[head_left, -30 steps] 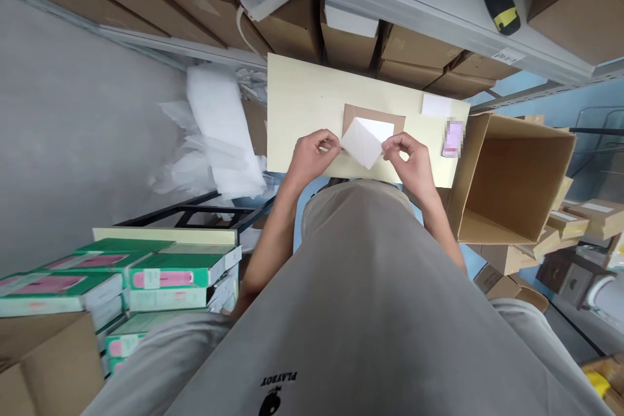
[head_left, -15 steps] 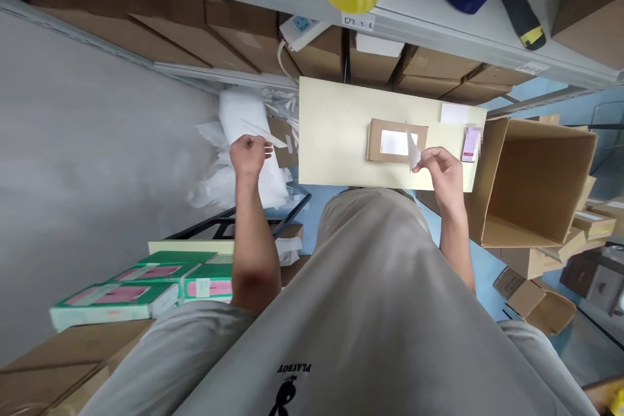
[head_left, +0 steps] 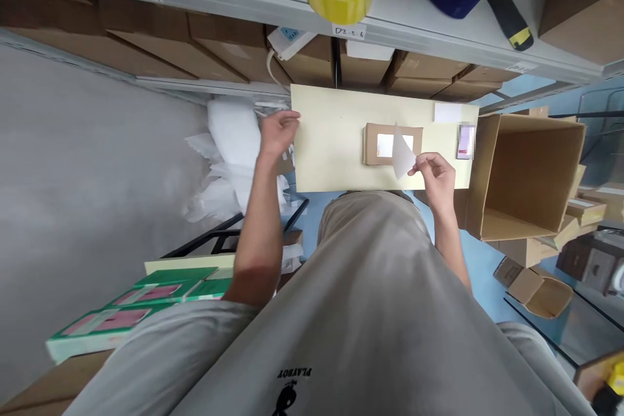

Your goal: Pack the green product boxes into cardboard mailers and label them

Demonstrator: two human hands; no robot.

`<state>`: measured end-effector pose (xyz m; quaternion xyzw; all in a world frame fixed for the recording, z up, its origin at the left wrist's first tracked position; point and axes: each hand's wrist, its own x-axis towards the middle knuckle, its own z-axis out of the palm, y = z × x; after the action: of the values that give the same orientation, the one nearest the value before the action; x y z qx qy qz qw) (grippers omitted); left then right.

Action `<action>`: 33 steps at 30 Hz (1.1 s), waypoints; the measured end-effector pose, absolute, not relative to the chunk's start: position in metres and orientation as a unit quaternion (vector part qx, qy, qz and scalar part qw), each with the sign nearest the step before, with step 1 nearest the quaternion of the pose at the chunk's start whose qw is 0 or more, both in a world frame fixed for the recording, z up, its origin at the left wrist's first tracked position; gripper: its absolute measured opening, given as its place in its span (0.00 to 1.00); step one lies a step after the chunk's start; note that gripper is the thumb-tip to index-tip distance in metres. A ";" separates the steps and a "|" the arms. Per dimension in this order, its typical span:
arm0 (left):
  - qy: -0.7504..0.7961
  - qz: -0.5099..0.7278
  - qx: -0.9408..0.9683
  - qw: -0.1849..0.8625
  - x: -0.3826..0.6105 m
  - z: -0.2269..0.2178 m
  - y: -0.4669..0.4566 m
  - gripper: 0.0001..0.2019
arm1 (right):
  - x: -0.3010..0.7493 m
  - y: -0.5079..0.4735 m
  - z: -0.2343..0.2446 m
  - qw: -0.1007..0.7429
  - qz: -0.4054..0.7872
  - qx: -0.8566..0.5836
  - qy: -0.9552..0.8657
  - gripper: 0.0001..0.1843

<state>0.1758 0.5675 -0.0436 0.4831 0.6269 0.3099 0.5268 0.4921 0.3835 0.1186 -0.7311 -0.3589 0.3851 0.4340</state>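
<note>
Between the thumb and fingertips of my right hand (head_left: 435, 175) is a thin white sheet (head_left: 402, 155), its free end tilted up and overlapping the view of a small brown cardboard box (head_left: 371, 155). A white label (head_left: 385, 145) lies on top of that box, partly hidden by the sheet. My left hand (head_left: 279, 135) is over the left edge of the cream tabletop (head_left: 331, 143), fingers stretched to the right, with nothing visible in them.
A white card (head_left: 447, 112) and a phone (head_left: 465, 142) lie at the table's right end, beside a large open carton (head_left: 526, 175). White packing material (head_left: 234, 136) is left of the table. Yellow tape (head_left: 336, 3) and a knife (head_left: 510, 16) rest on the shelf above.
My left hand has moved right and up to the table edge; the white paper it held is no longer in it. The sheet in my right hand has swung left over the box.
</note>
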 end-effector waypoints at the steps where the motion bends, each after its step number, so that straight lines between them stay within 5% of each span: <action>1: 0.622 0.309 0.473 0.543 0.189 -0.044 0.560 0.06 | 0.495 0.386 0.115 0.433 0.387 -0.729 -0.361 0.12; 12: 0.512 0.335 0.384 0.691 0.310 0.027 0.463 0.13 | 0.533 0.411 0.090 0.388 0.434 -0.687 -0.435 0.12; 22: 0.496 0.352 0.270 0.746 0.360 0.039 0.439 0.26 | 0.540 0.399 0.078 0.357 0.429 -0.635 -0.534 0.12; 29: 0.511 0.369 0.195 0.751 0.382 0.035 0.420 0.21 | 0.540 0.383 0.068 0.278 0.447 -0.565 -0.635 0.07; 33: 0.542 0.380 0.180 0.728 0.381 0.032 0.417 0.22 | 0.559 0.385 0.072 0.307 0.451 -0.563 -0.621 0.13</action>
<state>0.3808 0.4167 0.0324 0.1798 0.5416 0.3798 0.7281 0.5588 0.3851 0.0721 -0.5625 -0.6208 0.4514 0.3073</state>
